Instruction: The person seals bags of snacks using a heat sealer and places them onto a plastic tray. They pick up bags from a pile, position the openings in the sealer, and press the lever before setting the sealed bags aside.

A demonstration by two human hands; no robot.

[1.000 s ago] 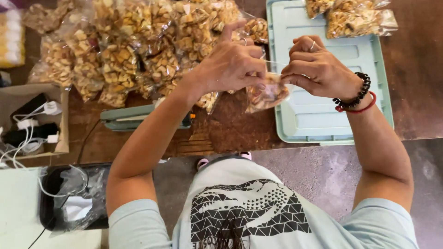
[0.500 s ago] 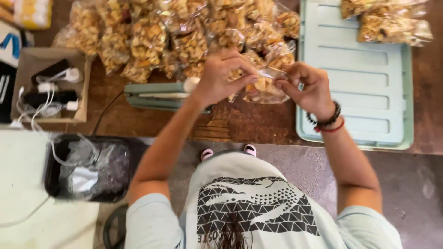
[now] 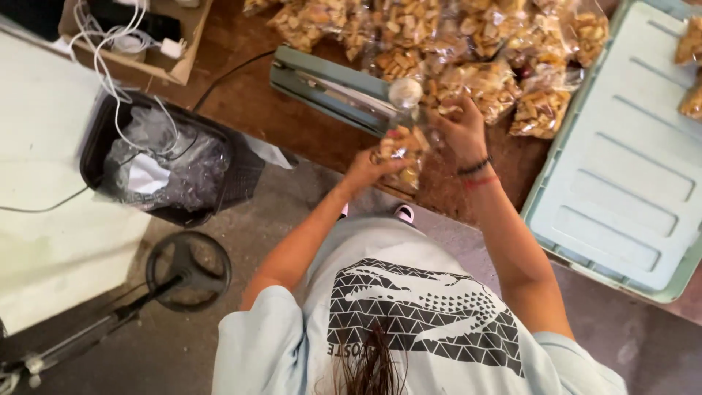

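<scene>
Spreading across the upper part of the scene, the worn brown wooden table (image 3: pixel 292 124) carries the large pale green ribbed plastic tray (image 3: pixel 621 190) on its right end, and beside that a heap of clear plastic bags of golden-brown snack pieces (image 3: pixel 453 36) crowding close behind the work. In front of the heap lies the long grey-green bar-shaped heat sealer (image 3: pixel 329 86), its end just beside the hands. Lower left, off the table's edge, stands the black plastic bin lined with crumpled clear film (image 3: pixel 157 164). Smallest is the clear bag of snack pieces in hand (image 3: pixel 398 150), held over the table's near edge: the left hand (image 3: pixel 365 170) grips its lower part with fingers closed around it, while the right hand (image 3: pixel 459 126), fingers curled, appears to pinch its top near the sealer. The likely trouble is the bag's position over the edge; a loose grip could drop it to the floor. Film bunched or carrying crumbs at the mouth may seal badly, and fingers so near the sealer's bar risk a burn.
</scene>
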